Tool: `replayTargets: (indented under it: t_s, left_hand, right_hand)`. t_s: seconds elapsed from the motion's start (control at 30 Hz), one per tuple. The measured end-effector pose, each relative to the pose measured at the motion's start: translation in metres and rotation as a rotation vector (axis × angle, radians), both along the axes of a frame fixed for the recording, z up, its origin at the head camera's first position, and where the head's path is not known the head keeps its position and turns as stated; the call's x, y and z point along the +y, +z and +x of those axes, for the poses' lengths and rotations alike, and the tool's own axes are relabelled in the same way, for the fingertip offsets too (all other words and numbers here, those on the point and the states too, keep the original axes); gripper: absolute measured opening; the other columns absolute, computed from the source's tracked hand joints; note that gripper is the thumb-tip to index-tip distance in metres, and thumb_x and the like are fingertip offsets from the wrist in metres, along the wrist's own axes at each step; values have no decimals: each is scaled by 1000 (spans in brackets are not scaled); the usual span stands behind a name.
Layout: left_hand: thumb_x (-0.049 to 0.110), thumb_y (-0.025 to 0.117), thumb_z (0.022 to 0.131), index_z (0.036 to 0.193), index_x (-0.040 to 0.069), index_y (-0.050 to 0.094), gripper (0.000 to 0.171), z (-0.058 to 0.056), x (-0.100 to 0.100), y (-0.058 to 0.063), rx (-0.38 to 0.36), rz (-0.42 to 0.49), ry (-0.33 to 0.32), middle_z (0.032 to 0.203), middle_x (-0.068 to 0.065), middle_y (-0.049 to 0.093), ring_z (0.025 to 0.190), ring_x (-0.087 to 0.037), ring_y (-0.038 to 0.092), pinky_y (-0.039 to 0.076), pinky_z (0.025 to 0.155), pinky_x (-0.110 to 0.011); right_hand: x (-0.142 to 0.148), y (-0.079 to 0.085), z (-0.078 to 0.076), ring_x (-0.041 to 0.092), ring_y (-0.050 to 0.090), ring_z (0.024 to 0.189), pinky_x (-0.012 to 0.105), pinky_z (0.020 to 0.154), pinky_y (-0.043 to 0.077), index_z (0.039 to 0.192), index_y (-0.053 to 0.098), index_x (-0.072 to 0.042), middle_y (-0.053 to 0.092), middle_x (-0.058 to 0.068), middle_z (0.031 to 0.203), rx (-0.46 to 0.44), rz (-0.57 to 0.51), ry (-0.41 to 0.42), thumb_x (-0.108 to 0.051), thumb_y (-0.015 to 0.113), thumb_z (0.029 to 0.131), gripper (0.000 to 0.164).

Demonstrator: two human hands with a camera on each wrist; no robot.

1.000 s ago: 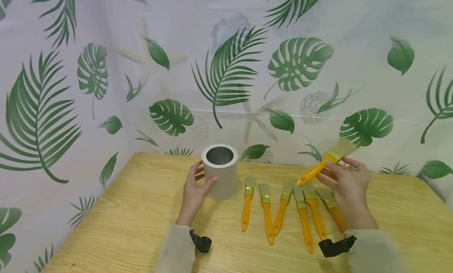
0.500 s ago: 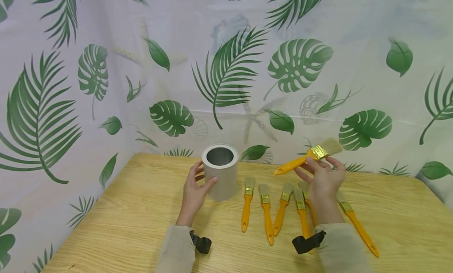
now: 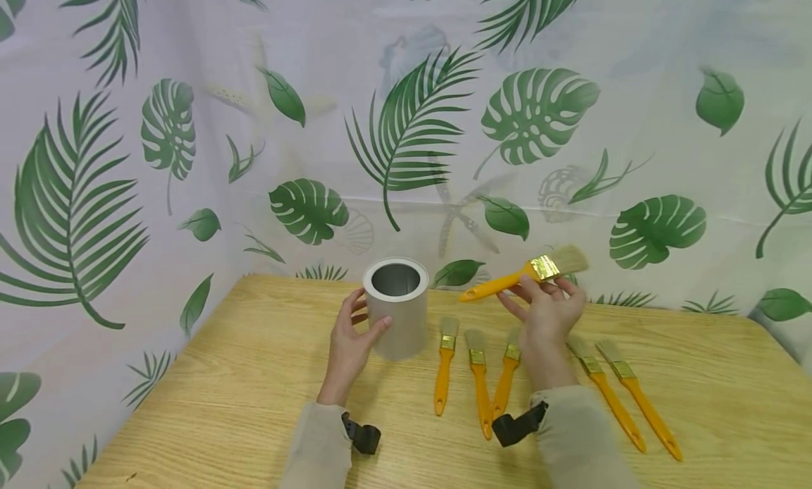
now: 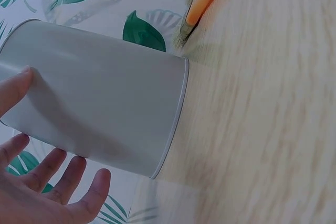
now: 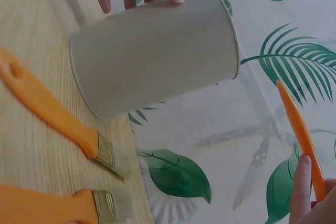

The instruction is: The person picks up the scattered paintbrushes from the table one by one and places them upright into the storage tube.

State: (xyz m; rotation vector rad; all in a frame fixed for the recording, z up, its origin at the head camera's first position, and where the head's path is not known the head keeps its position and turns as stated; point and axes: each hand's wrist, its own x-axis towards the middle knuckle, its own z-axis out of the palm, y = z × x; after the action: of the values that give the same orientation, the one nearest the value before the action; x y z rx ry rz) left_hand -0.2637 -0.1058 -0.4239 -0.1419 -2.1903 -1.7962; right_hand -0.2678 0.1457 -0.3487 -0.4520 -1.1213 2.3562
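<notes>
A grey-white open-topped cylindrical can stands upright on the table. My left hand holds its left side, thumb on the front and fingers around the far side; the left wrist view shows the thumb and fingertips against the can's wall. Raised above the table, to the right of the can, my right hand pinches a paintbrush near its metal band. The bristles point right, and the orange handle points left toward the can. In the right wrist view, only the handle of this brush shows.
Several matching paintbrushes lie on the wooden table: one just right of the can, others in the middle, partly behind my right arm, and two farther right. A leaf-print cloth hangs behind the table.
My right hand has moved left with the paintbrush, closer to the can, and the handle has turned more level. My left hand and the can have stayed in place.
</notes>
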Motion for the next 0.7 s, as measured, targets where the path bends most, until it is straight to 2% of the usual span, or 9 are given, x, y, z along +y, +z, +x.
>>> replayTargets:
  t_s: [0.27,0.57,0.7]
  left_hand:
    - [10,76,93,148,3,45,64,-1,0,-1,-5,-4,5,138,-26,51,120,-45,54,49,95,-59]
    - [9,76,92,147,3,45,63,0,1,1,-14,2,7,138,-25,52,120,-45,54,50,95,-58]
    - [9,76,92,147,3,46,63,0,0,2,-15,3,6,137,-25,52,120,-45,54,50,95,-57]
  right_hand:
    - [-12,1,-2,21,69,77,37,70,61,120,31,-8,47,12,113,6,29,41,6,64,96,42]
    - [-24,4,-10,20,72,75,37,69,61,116,45,-2,53,13,112,29,18,70,4,64,97,28]
    - [-33,5,-15,23,72,79,38,72,61,114,44,-2,50,12,113,41,25,81,3,64,98,26]
